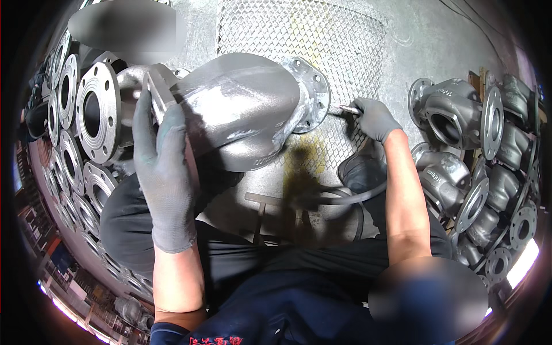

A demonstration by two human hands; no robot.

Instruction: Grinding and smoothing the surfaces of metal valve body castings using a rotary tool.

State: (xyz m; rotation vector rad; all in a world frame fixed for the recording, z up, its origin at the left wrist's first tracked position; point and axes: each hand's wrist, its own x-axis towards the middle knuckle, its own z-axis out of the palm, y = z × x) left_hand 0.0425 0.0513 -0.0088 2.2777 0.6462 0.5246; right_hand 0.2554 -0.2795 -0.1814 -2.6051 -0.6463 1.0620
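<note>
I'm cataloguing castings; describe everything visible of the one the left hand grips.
The grey casting looks metallic, with a bulging, shiny body. Its right end carries a paler round flange with bolt holes; the gloved left hand grips the plate-like edge at its left end. It lies crosswise before the person; what supports it is hidden.

Flanged castings [109,95] stacked along left side. Similar castings [457,100] stacked at right, orientations mixed. Mesh [259,34] flat on grey floor [414,52]; yellow marking along its middle.
</note>
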